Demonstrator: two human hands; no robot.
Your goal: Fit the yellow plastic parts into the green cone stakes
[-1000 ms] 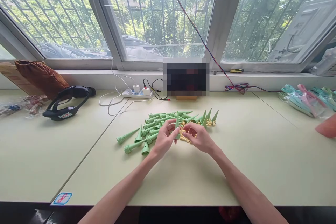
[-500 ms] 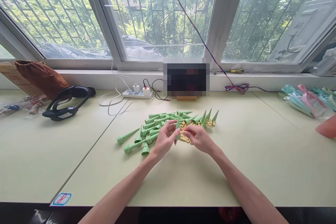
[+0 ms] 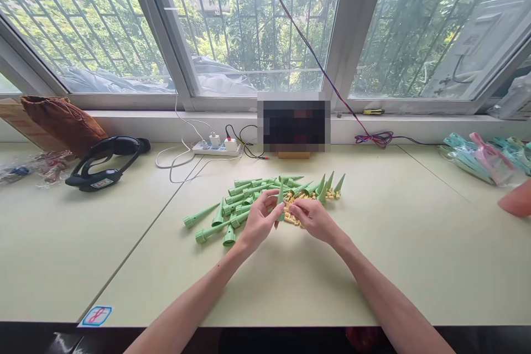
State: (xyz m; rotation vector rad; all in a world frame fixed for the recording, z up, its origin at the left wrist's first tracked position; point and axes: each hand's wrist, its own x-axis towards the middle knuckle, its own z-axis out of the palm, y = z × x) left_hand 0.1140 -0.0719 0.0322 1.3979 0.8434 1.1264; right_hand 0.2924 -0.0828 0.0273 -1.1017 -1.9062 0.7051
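My left hand (image 3: 261, 217) is closed around a green plastic spike (image 3: 281, 194), a hollow cone with its tip pointing up. Close by on the right, my right hand (image 3: 314, 218) is pinched, its fingertips beside the spike; whatever they hold is too small or hidden to make out. Many more green spikes (image 3: 211, 232) lie in a loose heap left of and behind my hands. Small yellow plastic pieces (image 3: 292, 220) are piled under and behind my right hand. Several green spikes (image 3: 329, 182) stand upright at the right end, with yellow parts at their bases.
A power strip (image 3: 217, 147) with white cables sits at the back, near a pixelated dark screen (image 3: 296, 126). Black headphones (image 3: 107, 163) and a brown pouch (image 3: 62, 121) lie to the left. Bagged green and pink items (image 3: 477, 157) are at far right. A cable bundle (image 3: 375, 139) lies by the window.
Almost nothing differs. Both hands keep the same place and grip, and the view has shifted very slightly.
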